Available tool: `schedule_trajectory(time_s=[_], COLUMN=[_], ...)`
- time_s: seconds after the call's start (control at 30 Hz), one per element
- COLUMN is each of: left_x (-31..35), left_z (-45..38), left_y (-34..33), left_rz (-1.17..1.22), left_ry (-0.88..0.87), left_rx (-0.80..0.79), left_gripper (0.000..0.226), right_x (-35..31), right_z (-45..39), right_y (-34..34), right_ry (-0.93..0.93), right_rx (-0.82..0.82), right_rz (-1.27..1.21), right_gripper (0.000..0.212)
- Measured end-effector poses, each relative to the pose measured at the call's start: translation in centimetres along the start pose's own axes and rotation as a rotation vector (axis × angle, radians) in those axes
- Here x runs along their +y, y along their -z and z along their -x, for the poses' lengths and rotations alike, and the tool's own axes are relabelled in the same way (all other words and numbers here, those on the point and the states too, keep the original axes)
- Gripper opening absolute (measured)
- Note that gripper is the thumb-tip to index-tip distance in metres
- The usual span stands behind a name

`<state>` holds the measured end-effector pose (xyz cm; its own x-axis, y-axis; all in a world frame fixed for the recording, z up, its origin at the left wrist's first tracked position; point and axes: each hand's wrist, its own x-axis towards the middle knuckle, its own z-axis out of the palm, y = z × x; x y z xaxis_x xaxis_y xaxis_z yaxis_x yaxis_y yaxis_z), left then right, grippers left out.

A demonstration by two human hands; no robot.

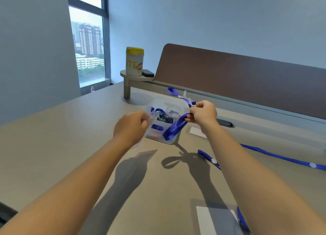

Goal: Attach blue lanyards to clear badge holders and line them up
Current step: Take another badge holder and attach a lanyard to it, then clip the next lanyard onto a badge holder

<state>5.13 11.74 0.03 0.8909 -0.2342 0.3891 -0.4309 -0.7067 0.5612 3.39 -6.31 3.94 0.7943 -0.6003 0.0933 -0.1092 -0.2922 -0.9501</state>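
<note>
My right hand is raised above the table and shut on a blue lanyard, whose loop hangs down to the left; its white clip end sticks up behind my fingers. My left hand pinches a clear badge holder, which is hard to make out against the clear plastic box behind it. That box holds more blue lanyards and a small clear jar. A badge holder with a white card lies at the near edge with a lanyard attached. Two more lanyards lie on the table at the right.
A white card lies just right of the box. A yellow-lidded canister and a black object stand on a small raised shelf at the back. A brown divider panel runs along the far edge, with a dark cable port in the table.
</note>
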Motion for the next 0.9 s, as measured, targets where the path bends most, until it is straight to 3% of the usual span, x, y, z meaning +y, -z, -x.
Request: schedule_trajectory(time_s=[0.23,0.33,0.37,0.47,0.57,0.63,0.9], left_x=[-1.8,-2.2,-2.6,-3.1,-3.4,-3.3,1.0], left_z=[-3.8,-4.7,-4.9,-5.3,-5.2,-4.8,-1.6], left_y=[0.2,0.0,-0.1,-0.3,-0.7,-0.8,-0.7], left_rz=[0.049,0.074,0.072,0.058,0.045,0.036,-0.002], left_ry=[0.04,0.037,0.038,0.032,0.045,0.05,-0.092], left_rx=[0.052,0.071,0.074,0.077,0.068,0.052,0.024], left_gripper=[0.03,0.029,0.029,0.029,0.029,0.03,0.027], right_x=[-1.0,0.3,1.0,2.0,2.2,2.3,2.1], right_z=[-5.1,-6.8,-7.2,-7.6,-7.6,-7.2,-2.0], right_y=[-3.4,-5.4,-6.3,-7.5,-7.8,-7.3,0.1], right_ry=[0.141,0.277,0.322,0.431,0.408,0.383,0.383], right_rx=[0.195,0.19,0.137,-0.111,-0.365,-0.426,-0.288], right_rz=[-0.039,0.222,0.372,0.862,1.176,1.171,0.918], right_gripper=[0.012,0.008,0.004,0.024,0.037,0.043,0.033])
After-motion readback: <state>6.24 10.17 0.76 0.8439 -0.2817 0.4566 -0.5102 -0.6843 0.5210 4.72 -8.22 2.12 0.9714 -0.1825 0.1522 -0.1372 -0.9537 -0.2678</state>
